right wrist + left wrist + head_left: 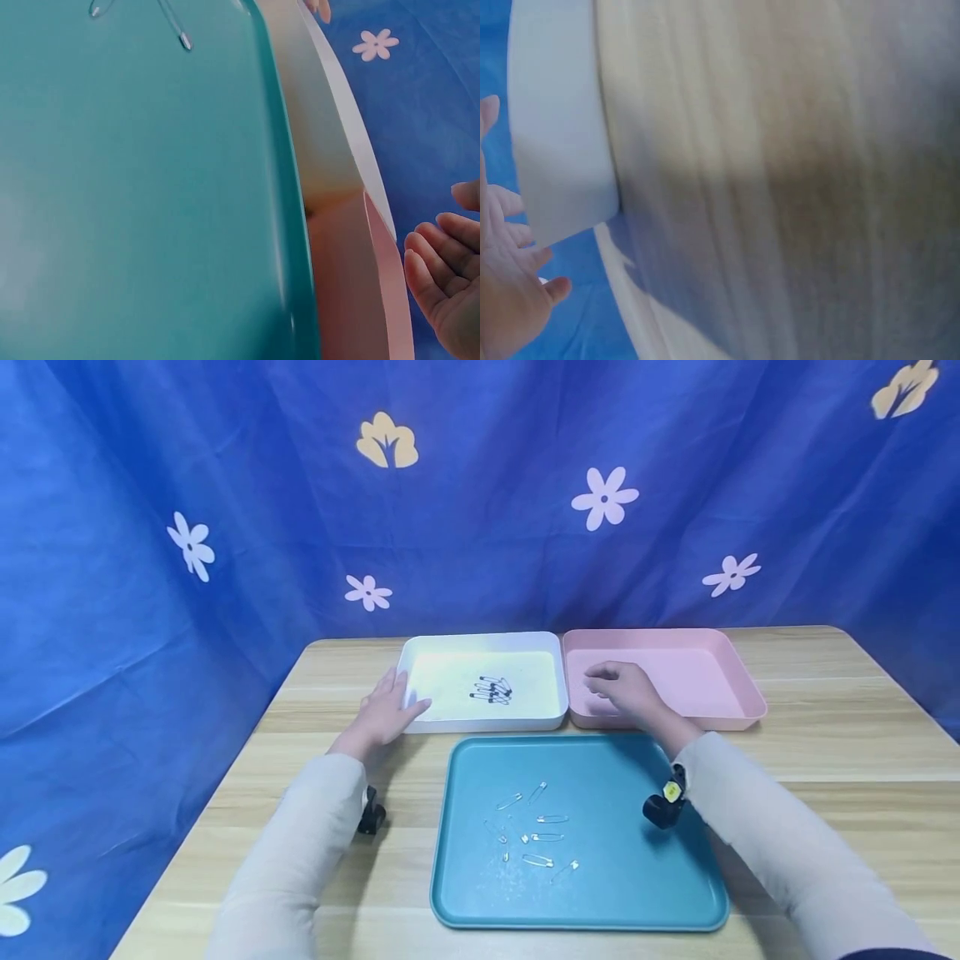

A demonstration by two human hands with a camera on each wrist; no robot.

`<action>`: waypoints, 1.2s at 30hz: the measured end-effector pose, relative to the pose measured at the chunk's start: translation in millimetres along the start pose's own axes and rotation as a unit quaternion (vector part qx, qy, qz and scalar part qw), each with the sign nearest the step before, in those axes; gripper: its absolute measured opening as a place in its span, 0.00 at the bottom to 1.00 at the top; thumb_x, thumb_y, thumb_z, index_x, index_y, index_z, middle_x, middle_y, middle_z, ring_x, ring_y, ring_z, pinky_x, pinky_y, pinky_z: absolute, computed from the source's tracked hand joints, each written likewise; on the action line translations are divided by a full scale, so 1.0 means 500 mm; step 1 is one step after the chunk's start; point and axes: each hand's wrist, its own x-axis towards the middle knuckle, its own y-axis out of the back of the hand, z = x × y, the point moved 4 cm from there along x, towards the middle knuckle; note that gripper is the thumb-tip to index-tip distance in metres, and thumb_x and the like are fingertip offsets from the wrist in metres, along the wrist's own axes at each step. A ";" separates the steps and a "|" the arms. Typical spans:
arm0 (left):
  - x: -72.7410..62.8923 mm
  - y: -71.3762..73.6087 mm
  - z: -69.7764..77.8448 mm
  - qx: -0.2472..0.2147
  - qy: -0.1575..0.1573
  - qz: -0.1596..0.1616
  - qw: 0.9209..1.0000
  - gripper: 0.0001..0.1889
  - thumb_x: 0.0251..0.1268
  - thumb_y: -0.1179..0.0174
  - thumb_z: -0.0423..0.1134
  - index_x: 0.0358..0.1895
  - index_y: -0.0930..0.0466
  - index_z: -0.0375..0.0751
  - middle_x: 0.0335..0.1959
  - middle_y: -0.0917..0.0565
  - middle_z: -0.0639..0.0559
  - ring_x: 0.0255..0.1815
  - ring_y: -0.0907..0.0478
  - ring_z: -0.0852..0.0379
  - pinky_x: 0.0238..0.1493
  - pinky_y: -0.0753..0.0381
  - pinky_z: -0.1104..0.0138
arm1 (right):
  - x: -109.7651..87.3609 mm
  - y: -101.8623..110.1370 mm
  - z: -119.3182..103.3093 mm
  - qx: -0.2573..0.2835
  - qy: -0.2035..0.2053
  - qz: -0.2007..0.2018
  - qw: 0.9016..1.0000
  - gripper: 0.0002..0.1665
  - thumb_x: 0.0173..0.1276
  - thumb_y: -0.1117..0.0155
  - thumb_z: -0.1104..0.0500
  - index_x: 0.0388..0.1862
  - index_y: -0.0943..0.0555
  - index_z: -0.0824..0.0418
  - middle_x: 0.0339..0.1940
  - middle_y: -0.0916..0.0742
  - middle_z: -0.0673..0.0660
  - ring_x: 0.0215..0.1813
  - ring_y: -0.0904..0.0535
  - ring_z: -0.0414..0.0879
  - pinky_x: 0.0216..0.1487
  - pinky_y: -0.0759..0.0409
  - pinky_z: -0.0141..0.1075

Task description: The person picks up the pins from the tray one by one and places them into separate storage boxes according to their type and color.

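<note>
My left hand [381,710] rests at the left wall of the white tray [480,724], fingers spread and thumb over the near rim. Inside that tray lies a small heap of black safety pins [492,690]. Over the left part of the pink tray [738,723] is my right hand [624,687], its fingers loosely bent. The right wrist view shows the thumb apart from the fingers of the right hand [454,277], with nothing visible between them. Several silver safety pins [552,818] are scattered on the teal tray [630,877] in front.
All three trays stand on a wood-grain table [840,760], the white and pink ones side by side behind the teal one. A blue curtain [480,543] with flower prints hangs behind the table.
</note>
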 end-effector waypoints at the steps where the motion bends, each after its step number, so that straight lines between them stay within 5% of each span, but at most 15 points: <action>1: 0.000 0.001 0.002 0.000 -0.002 0.002 1.000 0.41 0.61 0.60 0.59 0.65 0.61 0.31 0.66 0.63 0.34 0.65 0.65 0.39 0.58 0.62 0.43 | -0.003 0.006 0.005 0.000 0.000 0.001 1.000 0.19 0.62 0.47 0.57 0.48 0.26 0.67 0.49 0.23 0.63 0.46 0.27 0.55 0.45 0.27 0.43; 18: -0.035 0.018 0.061 -0.054 -0.077 0.030 0.995 0.33 0.61 0.53 0.52 0.62 0.45 0.31 0.60 0.40 0.36 0.62 0.47 0.42 0.60 0.49 0.53 | -0.054 0.112 0.082 -0.050 0.033 0.068 0.996 0.24 0.62 0.46 0.55 0.50 0.29 0.72 0.48 0.24 0.69 0.52 0.30 0.59 0.52 0.34 0.46; 27: -0.071 0.008 0.094 -0.089 -0.131 0.035 0.987 0.26 0.58 0.47 0.46 0.55 0.33 0.32 0.51 0.28 0.38 0.52 0.32 0.43 0.52 0.35 0.54 | -0.067 0.147 0.124 -0.097 0.044 0.078 0.991 0.31 0.63 0.49 0.50 0.55 0.35 0.73 0.55 0.30 0.70 0.55 0.36 0.64 0.55 0.40 0.51; 36: -0.108 -0.016 0.141 -0.098 -0.176 0.002 0.980 0.23 0.55 0.43 0.46 0.51 0.28 0.35 0.47 0.24 0.44 0.48 0.29 0.48 0.49 0.31 0.56 | -0.087 0.174 0.162 -0.161 0.061 0.086 0.981 0.37 0.63 0.49 0.47 0.58 0.40 0.75 0.56 0.35 0.74 0.56 0.38 0.67 0.56 0.44 0.54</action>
